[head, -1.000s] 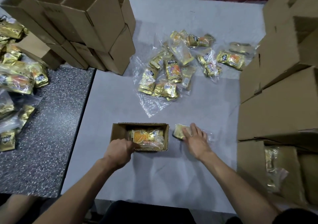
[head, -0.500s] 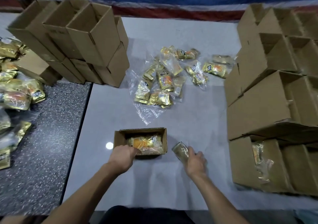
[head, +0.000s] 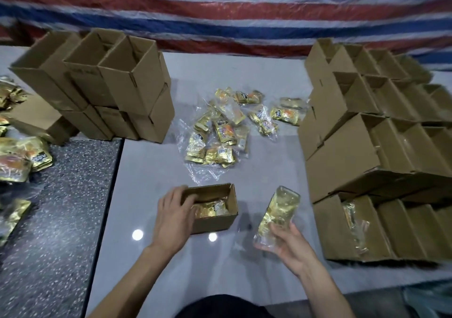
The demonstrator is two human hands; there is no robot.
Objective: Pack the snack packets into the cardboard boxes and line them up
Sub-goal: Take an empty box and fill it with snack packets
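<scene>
Packets point(head: 215, 136) litter table point(head: 151, 171) beyond; left grip point(head: 173, 217) clasps box point(head: 215, 222), right grip point(head: 286, 246) holds bundle point(head: 278, 212).

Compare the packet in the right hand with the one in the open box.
The held packet is off the table, gripped by the right hand; the boxed packet rests inside the box. The held packet stands nearly on end; the boxed packet lies flat. Both are gold.

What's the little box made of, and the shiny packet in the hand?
The small box looks like plain brown cardboard, matte, with raw cut edges. The packet in the right hand seems gold foil-like film in clear plastic wrap: it glints and crinkles, though blur leaves it open.
</scene>
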